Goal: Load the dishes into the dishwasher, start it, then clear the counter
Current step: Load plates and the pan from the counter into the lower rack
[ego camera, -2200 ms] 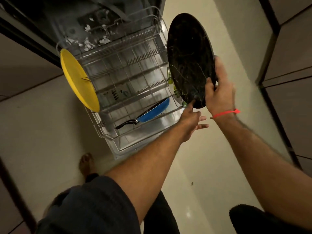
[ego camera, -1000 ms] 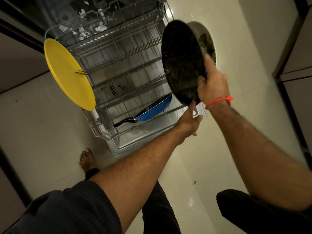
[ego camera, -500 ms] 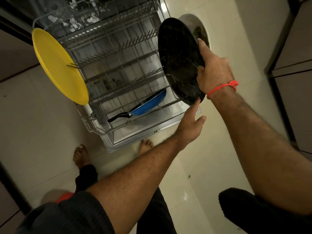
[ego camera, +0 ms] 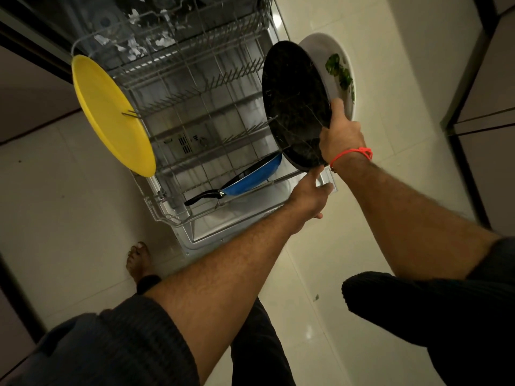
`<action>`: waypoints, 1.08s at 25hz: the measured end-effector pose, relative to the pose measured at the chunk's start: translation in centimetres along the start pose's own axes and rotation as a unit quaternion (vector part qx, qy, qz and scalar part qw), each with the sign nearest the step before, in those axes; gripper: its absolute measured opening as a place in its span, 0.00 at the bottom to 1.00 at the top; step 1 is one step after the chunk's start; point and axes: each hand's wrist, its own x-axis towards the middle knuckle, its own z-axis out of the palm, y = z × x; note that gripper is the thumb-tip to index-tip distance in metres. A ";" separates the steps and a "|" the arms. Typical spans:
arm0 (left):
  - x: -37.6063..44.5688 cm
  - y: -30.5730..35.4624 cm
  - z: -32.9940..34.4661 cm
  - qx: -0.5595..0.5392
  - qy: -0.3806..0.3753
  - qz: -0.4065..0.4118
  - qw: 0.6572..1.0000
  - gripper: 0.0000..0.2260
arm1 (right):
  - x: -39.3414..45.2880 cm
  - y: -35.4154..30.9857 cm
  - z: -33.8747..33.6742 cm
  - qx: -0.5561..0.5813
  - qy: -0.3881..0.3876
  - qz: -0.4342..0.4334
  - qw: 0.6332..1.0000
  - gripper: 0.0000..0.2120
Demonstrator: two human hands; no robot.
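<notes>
My right hand (ego camera: 340, 137) grips a black marbled plate (ego camera: 295, 104) by its lower right rim, holding it on edge at the right side of the pulled-out lower rack (ego camera: 195, 129). Behind the black plate stands a white plate (ego camera: 334, 68) with a green leaf pattern. My left hand (ego camera: 310, 196) reaches under the black plate, a fingertip touching its bottom rim, fingers mostly straight. A yellow plate (ego camera: 111, 115) stands on edge at the rack's left side. A blue frying pan (ego camera: 250, 176) with a black handle lies at the rack's front.
The open dishwasher door (ego camera: 239, 218) lies flat below the rack. Pale tiled floor (ego camera: 348, 260) spreads to the right and left. Dark cabinet fronts (ego camera: 485, 107) rise at the right. My bare foot (ego camera: 139, 260) stands just in front of the door.
The black plate has tilted and come down toward the rack's right side, uncovering the white plate behind it. My left hand stays at the plate's bottom rim.
</notes>
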 end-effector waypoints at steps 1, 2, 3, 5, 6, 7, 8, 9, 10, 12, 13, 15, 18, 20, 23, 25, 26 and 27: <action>0.0 0.1 0.0 -0.006 0.003 0.003 1.000 0.25 | 0.1 0.1 0.0 -0.009 -0.009 0.011 1.000 0.22; 0.0 0.1 0.0 -0.011 0.009 0.003 1.000 0.24 | 0.2 0.1 0.0 -0.014 -0.015 0.023 1.000 0.20; 0.0 0.1 -0.1 -0.015 0.018 0.001 1.000 0.23 | 0.4 0.1 0.0 -0.012 -0.019 0.039 0.999 0.19; 0.1 -0.3 -0.4 -0.022 0.038 -0.006 0.999 0.21 | 0.7 0.3 -0.1 0.000 -0.029 0.075 0.997 0.18; 0.1 -0.5 -0.6 -0.024 0.046 -0.008 0.999 0.20 | 0.9 0.5 -0.1 0.007 -0.032 0.091 0.995 0.17; 0.1 -0.8 -0.8 -0.027 0.051 -0.010 0.998 0.19 | 0.9 0.6 -0.1 0.017 -0.032 0.101 0.994 0.17; 0.0 -0.9 -1.0 -0.028 0.054 -0.010 0.998 0.19 | 0.7 0.7 -0.2 0.026 -0.026 0.104 0.994 0.17; -0.1 -1.0 -1.2 -0.030 0.057 -0.009 0.998 0.19 | 0.5 0.7 -0.3 0.027 -0.015 0.101 0.994 0.17; -0.2 -1.1 -1.4 -0.033 0.061 -0.007 0.998 0.18 | 0.1 0.7 -0.5 0.013 0.001 0.093 0.996 0.18; -0.3 -1.0 -1.9 -0.039 0.068 -0.002 0.997 0.18 | -0.9 0.7 -0.9 -0.034 0.039 0.075 0.996 0.18; -0.3 -1.0 -2.1 -0.040 0.074 0.000 0.996 0.18 | -1.4 0.8 -1.1 -0.049 0.061 0.068 0.995 0.18; -0.6 -1.0 -2.6 -0.039 0.082 0.007 0.996 0.17 | -2.3 1.1 -1.1 -0.054 0.100 0.054 0.992 0.18; -1.0 -1.0 -3.3 -0.037 0.085 0.016 0.996 0.16 | -2.9 1.3 -0.8 -0.030 0.118 0.048 0.991 0.17; -1.5 -1.2 -3.8 -0.035 0.087 0.019 0.995 0.15 | -3.1 1.2 -0.5 -0.006 0.132 0.052 0.990 0.16; -2.4 -1.6 -4.8 -0.027 0.107 0.055 0.992 0.15 | -3.8 0.7 0.2 0.072 0.141 0.011 0.987 0.13; -3.3 -1.9 -5.9 -0.031 0.130 0.100 0.986 0.16 | -4.9 -0.4 0.8 0.155 0.124 -0.035 0.979 0.12; -3.9 -1.9 -6.7 -0.038 0.140 0.120 0.982 0.16 | -5.7 -1.3 1.1 0.189 0.109 -0.048 0.975 0.11; -4.7 -1.7 -7.5 -0.043 0.148 0.138 0.978 0.16 | -6.5 -2.4 1.4 0.214 0.093 -0.058 0.971 0.11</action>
